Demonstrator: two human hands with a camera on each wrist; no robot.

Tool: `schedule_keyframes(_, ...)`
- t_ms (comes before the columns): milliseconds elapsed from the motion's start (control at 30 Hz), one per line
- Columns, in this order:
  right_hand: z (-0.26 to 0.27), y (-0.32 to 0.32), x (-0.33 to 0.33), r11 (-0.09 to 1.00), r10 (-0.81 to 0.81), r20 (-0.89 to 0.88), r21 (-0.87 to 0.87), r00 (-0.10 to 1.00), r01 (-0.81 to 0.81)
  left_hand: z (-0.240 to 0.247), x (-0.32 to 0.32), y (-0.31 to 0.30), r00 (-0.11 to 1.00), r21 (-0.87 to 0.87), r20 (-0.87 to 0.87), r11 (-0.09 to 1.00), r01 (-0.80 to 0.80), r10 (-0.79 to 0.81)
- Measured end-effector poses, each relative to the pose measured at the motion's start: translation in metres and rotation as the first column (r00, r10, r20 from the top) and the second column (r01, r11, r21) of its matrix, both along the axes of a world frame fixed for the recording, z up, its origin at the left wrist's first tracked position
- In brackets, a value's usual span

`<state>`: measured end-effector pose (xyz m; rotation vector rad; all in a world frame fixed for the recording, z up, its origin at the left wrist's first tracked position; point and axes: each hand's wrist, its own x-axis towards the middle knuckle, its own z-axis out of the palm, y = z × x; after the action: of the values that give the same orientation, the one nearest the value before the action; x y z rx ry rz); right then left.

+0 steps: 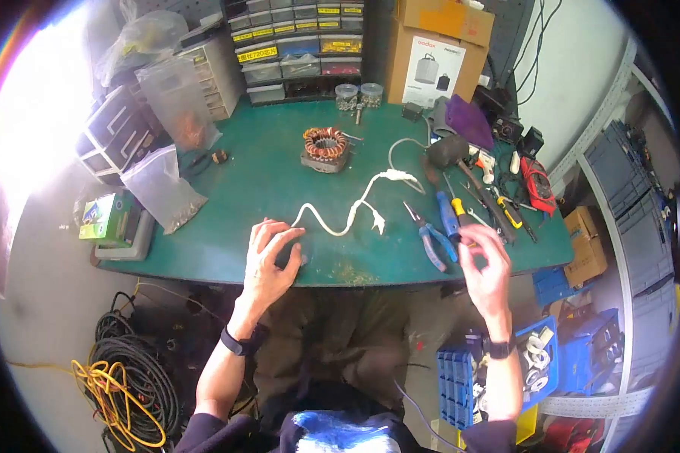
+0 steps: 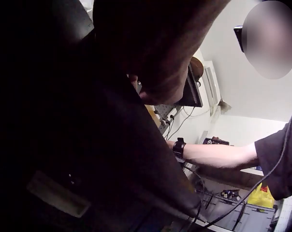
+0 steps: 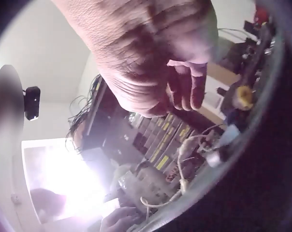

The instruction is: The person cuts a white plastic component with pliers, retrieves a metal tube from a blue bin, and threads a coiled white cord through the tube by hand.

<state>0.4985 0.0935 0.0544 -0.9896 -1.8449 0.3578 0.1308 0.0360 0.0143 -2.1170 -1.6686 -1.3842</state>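
My left hand [image 1: 270,260] is at the front edge of the green table, fingers loosely bent, with a gap between thumb and forefinger. One end of a white cable [image 1: 332,230] reaches its fingertips and passes out of sight there. The cable curves right, with a plug on a short branch. My right hand [image 1: 487,272] hovers over the front right edge, fingers loosely curved and nothing seen between them in the right wrist view. Just beyond its fingertips lie screwdrivers with blue [image 1: 447,215] and yellow [image 1: 458,206] handles. Left of them lie blue-handled pliers [image 1: 431,238].
A copper-wound ring coil [image 1: 326,143] stands on a metal block mid-table. A mallet [image 1: 447,152], wrenches and a red pouch [image 1: 537,185] crowd the right side. Plastic bags [image 1: 162,189] and a green box [image 1: 112,220] are at left, drawers [image 1: 302,49] and a carton [image 1: 438,57] behind.
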Motion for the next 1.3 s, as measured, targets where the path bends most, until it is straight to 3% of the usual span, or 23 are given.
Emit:
schedule_keyframes(133,0.029,0.052,-0.042,0.993,0.063,0.225,-0.116,0.972,-0.038,0.001,0.004,-0.001,0.999,-0.056,0.052,0.998,-0.001,0.004)
schedule_keyframes(233,0.023,0.092,-0.057,0.999,0.032,0.335,-0.025,0.942,-0.025,-0.001,0.002,-0.001,0.999,-0.051,0.047,0.999,-0.004,0.006)
schedule_keyframes(300,0.018,0.122,-0.058,0.992,0.098,0.522,-0.114,0.848,-0.044,-0.003,0.002,-0.002,0.998,-0.061,0.061,0.998,-0.016,0.020)
schedule_keyframes(333,0.020,0.133,-0.059,0.994,0.090,0.522,-0.105,0.848,-0.041,-0.003,0.002,-0.002,0.998,-0.052,0.061,0.999,-0.013,0.016)
schedule_keyframes(400,0.026,0.148,-0.061,0.954,0.222,0.608,-0.297,0.762,-0.041,-0.004,0.003,-0.004,0.997,-0.075,0.069,0.997,-0.012,0.017)
schedule_keyframes(467,0.027,0.158,-0.066,0.951,0.208,0.585,-0.308,0.784,-0.023,-0.003,0.003,-0.006,0.997,-0.064,0.081,0.998,-0.003,0.008)
schedule_keyframes(533,0.027,0.170,-0.074,0.948,0.213,0.348,-0.300,0.913,-0.107,-0.001,0.004,-0.006,0.996,-0.062,0.091,0.998,0.011,-0.005)
schedule_keyframes(567,0.031,0.177,-0.076,0.930,0.236,0.427,-0.358,0.873,-0.076,0.001,0.005,-0.007,0.996,-0.057,0.094,0.998,0.011,-0.006)
schedule_keyframes(667,0.027,0.198,-0.088,0.888,0.271,0.403,-0.456,0.874,-0.064,0.000,0.002,-0.006,0.997,-0.032,0.069,0.999,0.029,-0.027)
schedule_keyframes(700,0.048,0.195,-0.098,0.763,0.327,0.442,-0.645,0.835,0.043,0.000,0.002,-0.005,0.998,-0.029,0.058,0.999,0.031,-0.029)
schedule_keyframes(733,0.048,0.202,-0.100,0.768,0.320,0.447,-0.639,0.835,0.047,0.000,0.002,-0.005,0.998,-0.022,0.060,0.999,0.034,-0.033)
schedule_keyframes(833,0.020,0.235,-0.103,0.822,0.226,0.588,-0.543,0.777,0.172,0.002,0.002,-0.005,0.995,-0.034,0.089,0.998,0.046,-0.043)
schedule_keyframes(967,0.017,0.252,-0.094,0.901,0.159,0.707,-0.389,0.689,0.191,0.000,0.000,-0.004,0.994,-0.018,0.105,0.999,0.026,-0.024)
schedule_keyframes(1033,0.037,0.251,-0.085,0.929,0.120,0.666,-0.337,0.736,0.153,0.001,-0.001,-0.006,0.994,-0.015,0.104,0.999,0.030,-0.028)
schedule_keyframes(1133,0.060,0.256,-0.067,0.985,-0.060,0.553,-0.102,0.831,0.139,-0.002,-0.002,-0.005,0.992,-0.027,0.116,0.999,0.047,-0.043)
schedule_keyframes(1200,0.074,0.266,-0.054,0.960,-0.276,0.405,0.165,0.871,0.227,-0.001,0.000,-0.005,0.991,-0.029,0.122,0.998,0.051,-0.047)
schedule_keyframes(1300,0.124,0.247,-0.042,0.903,-0.412,0.272,0.250,0.870,0.349,0.000,-0.002,-0.005,0.993,-0.028,0.109,0.999,0.043,-0.040)
